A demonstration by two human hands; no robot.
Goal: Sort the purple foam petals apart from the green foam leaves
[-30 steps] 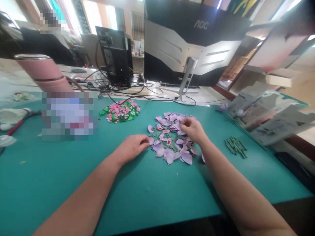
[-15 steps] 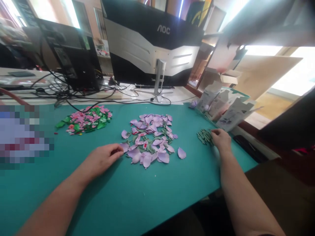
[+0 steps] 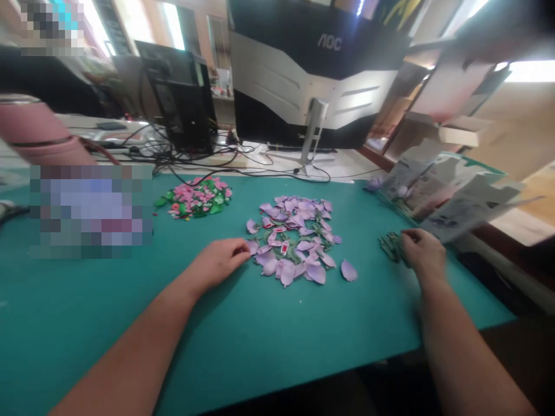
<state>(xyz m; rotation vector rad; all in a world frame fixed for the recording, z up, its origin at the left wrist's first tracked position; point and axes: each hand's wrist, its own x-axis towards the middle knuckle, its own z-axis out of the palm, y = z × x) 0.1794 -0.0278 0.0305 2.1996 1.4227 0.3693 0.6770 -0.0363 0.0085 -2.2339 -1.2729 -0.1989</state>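
Note:
A pile of lilac plastic petals [image 3: 315,273] mixed with grey-green pieces lies in the middle of the green table mat [image 3: 269,335]. At the pile's left edge, my left hand [image 3: 219,263] is closed, its thumb and forefinger pinching a lilac petal [image 3: 252,247]. My right hand [image 3: 425,257] reaches to a small heap of green stem pieces [image 3: 391,247] on the right. Its fingers are pinched together at the heap's right side, partly hiding it. One loose petal [image 3: 348,270] lies between the lilac pile and the stems.
A heap of pink and green pieces [image 3: 202,196] lies at the back left. Open printed boxes [image 3: 451,190] stand at the back right. Behind the mat are a monitor [image 3: 312,81], a black computer case [image 3: 182,104] and tangled cables [image 3: 173,159]. A pink bottle [image 3: 39,130] stands far left.
The camera view has turned left, so everything sits further right and the pink bottle shows. Both hands stay at the same spots, by the petals and the stem pieces.

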